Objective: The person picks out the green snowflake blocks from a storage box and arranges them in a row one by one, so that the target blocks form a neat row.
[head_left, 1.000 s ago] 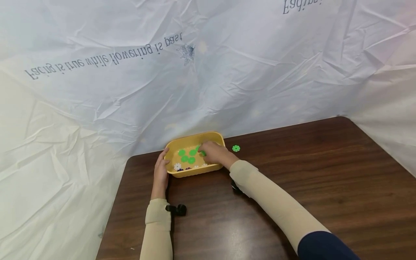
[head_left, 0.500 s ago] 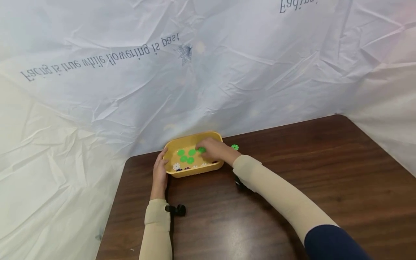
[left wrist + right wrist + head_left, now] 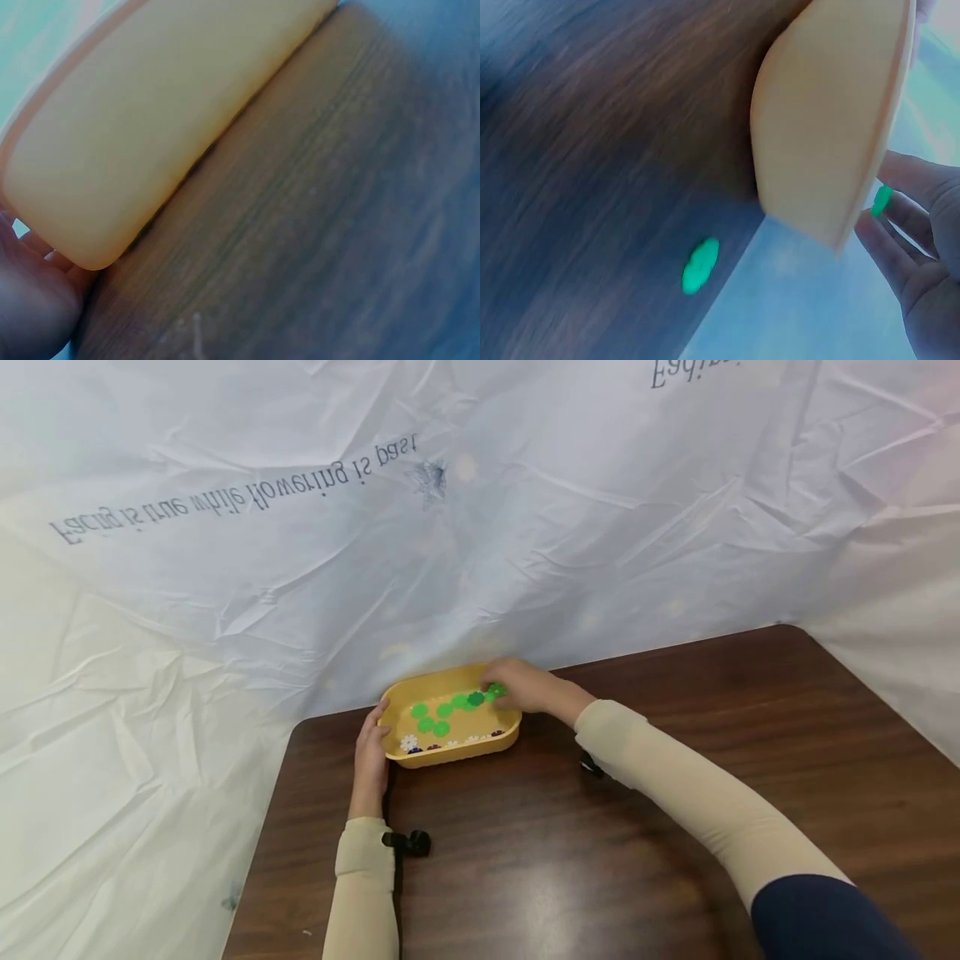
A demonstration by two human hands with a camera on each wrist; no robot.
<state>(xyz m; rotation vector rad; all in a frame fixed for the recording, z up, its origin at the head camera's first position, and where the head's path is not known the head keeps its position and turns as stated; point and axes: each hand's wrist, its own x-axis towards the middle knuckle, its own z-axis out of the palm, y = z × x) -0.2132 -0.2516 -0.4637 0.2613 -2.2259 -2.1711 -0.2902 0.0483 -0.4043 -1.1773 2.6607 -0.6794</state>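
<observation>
A yellow plastic tray (image 3: 450, 758) stands near the table's back edge. At its left end my left hand (image 3: 371, 760) grips the rim; in the left wrist view part of that hand (image 3: 34, 300) shows beside the tray's corner. Over the tray's right end, my right hand (image 3: 528, 687) pinches a green flower-shaped disc (image 3: 882, 200) between thumb and fingers. Several more green discs (image 3: 441, 727) lie on the tray's floor. White flower-shaped discs (image 3: 408, 742) and dark ones (image 3: 497, 733) are along its front side, partly hidden by the rim.
One green disc (image 3: 701, 266) lies on the table right of the tray; in the head view the right arm hides it. The brown wooden table (image 3: 675, 760) meets a hanging white cloth (image 3: 562, 527) behind the tray.
My right hand has moved rightward from inside the tray to its right end, pinching a green disc. Green discs formerly under it are now visible. The left hand stays put.
</observation>
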